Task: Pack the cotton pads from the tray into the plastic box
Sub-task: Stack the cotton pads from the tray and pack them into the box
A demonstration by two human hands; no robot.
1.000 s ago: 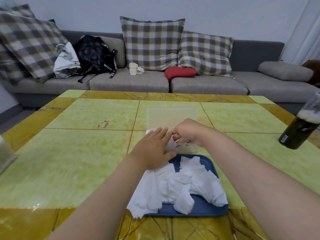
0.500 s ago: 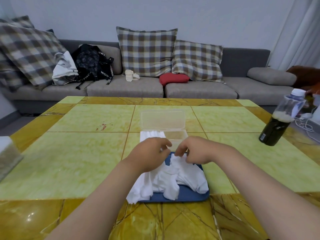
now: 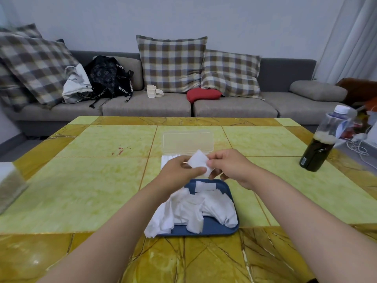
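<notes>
A blue tray near the table's front edge holds a loose heap of white cotton pads. Just behind it stands the clear plastic box with its lid folded back; white pads fill its left end. My left hand and my right hand meet above the gap between tray and box. Together they pinch one square white cotton pad, held up off the tray. The hands hide most of the box's inside.
A dark bottle stands at the table's right edge, with white cables beyond it. A pale block sits at the left edge. A grey sofa with checked cushions and bags lies behind the yellow-green tiled table.
Both hands have risen from the pile on the tray, and they now hold a single pad lifted in front of the box. The view has tilted up a little.
</notes>
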